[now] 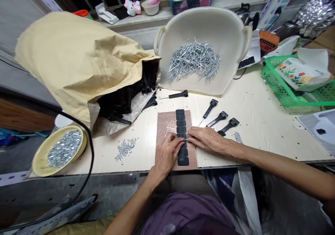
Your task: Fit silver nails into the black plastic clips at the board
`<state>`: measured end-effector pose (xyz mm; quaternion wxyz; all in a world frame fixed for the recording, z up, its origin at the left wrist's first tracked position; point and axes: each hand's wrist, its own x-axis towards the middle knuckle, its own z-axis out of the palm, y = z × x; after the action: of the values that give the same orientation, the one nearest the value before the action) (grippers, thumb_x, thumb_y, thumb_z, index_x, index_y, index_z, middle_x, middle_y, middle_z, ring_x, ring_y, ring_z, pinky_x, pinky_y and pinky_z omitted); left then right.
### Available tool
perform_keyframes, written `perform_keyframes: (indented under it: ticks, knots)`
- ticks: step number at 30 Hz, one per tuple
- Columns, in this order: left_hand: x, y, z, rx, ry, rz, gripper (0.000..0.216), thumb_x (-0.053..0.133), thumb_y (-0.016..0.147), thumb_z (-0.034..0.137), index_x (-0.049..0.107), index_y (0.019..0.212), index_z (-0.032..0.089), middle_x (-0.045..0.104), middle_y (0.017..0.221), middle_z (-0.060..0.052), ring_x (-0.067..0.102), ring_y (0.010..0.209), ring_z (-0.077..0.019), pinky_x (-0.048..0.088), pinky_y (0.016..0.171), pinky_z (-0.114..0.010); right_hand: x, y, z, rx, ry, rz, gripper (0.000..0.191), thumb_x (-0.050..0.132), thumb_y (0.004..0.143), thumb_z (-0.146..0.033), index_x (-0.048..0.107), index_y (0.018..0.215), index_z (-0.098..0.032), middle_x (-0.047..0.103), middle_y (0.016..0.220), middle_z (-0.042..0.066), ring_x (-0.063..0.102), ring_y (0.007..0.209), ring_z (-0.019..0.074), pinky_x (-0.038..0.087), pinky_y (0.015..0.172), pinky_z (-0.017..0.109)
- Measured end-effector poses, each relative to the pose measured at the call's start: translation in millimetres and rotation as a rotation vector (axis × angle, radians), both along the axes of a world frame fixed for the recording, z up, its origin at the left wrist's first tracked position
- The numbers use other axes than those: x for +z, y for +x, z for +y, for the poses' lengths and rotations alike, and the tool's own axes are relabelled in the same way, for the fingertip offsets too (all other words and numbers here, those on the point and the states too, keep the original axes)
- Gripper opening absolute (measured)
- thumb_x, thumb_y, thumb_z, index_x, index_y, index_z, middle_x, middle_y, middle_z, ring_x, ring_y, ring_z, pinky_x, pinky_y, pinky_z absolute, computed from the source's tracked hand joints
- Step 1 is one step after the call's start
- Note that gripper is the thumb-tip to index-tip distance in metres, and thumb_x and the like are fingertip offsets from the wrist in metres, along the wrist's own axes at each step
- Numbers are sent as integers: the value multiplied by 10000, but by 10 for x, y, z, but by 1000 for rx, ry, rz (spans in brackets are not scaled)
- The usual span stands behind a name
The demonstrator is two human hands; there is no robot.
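Both hands were down on the brown board [167, 123] at the front edge of the bench [261, 123], meeting over the column of black pads [180, 127] that ran down the board's middle. The left hand [167, 154] had its fingers curled in, pinching at one of the pads about halfway down the column. The right hand [206, 140] came in from the other side, fingers closed to a pinch at the same spot, and it looked like a thin metal pin [186, 139] sat between the two, though it was too small to be sure.

Just right of the board lay three black handled pieces [218, 118], one more [178, 95] above it. Behind that, a white tub [204, 46] tipped up with a heap of silver nails [195, 59] inside. To the left, a tan sack [78, 60] spilled black parts [125, 99], a little scatter of small silver bits [125, 148] lay near the board, and a yellow bowl [42, 154] held more of them. A green basket [285, 88] sat off to the right.
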<state>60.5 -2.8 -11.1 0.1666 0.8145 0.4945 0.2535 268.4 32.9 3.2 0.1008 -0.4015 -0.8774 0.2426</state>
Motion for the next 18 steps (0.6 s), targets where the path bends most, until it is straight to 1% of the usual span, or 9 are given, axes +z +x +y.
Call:
perform_keyframes:
  ticks: [3,6,8,9,10,12,15,18]
  knots:
    - [18,0,63,-22,-62,-43,202,498,913,271,664,1009,207,587,940,-52,598,845,-147,497,713,-262,54,-10,-4,-55,-102,105,227,416,934,-321,521,800,-170,555,761,22,454,646,115,330,606,244]
    - [90,-24,138,-53,-105,-161,182,528,898,268,666,991,194,610,876,-46,605,823,-151,497,710,-273,144,17,2,-93,-216,198,243,428,927,-345,538,804,-167,555,739,6,459,637,108,332,595,233]
    - [157,-45,187,-72,-133,-233,168,541,890,269,672,961,190,626,843,-41,611,801,-150,497,704,-278,210,58,-1,-82,-252,193,254,426,931,-376,562,863,-173,576,753,0,479,646,108,329,590,230]
    - [190,-55,211,-70,-149,-256,164,544,888,272,675,942,188,634,838,-41,613,793,-150,497,700,-280,240,81,-9,-76,-235,165,261,423,934,-395,571,911,-181,593,778,1,492,657,111,327,592,232]
    - [221,-63,233,-66,-166,-270,164,548,885,278,678,926,187,642,838,-43,614,784,-151,496,691,-281,265,102,-21,-71,-194,123,269,417,939,-410,573,964,-192,610,812,4,506,674,115,323,598,235]
    - [263,-70,276,-62,-205,-276,171,554,879,298,682,897,185,651,827,-46,612,759,-153,491,664,-282,296,130,-59,-77,-52,13,291,380,959,-420,572,1028,-213,629,866,17,525,701,123,308,604,245]
    - [264,-54,328,-65,-265,-262,188,551,875,319,680,858,184,653,799,-42,604,730,-155,479,646,-286,289,129,-136,-97,204,-192,317,320,985,-375,591,988,-211,625,847,41,530,701,138,276,599,267]
    - [214,-8,358,-50,-303,-261,194,537,882,313,669,835,179,655,803,-37,604,741,-154,468,666,-285,227,118,-206,-110,397,-360,250,357,973,-297,589,954,-207,612,797,47,526,678,153,246,596,292]
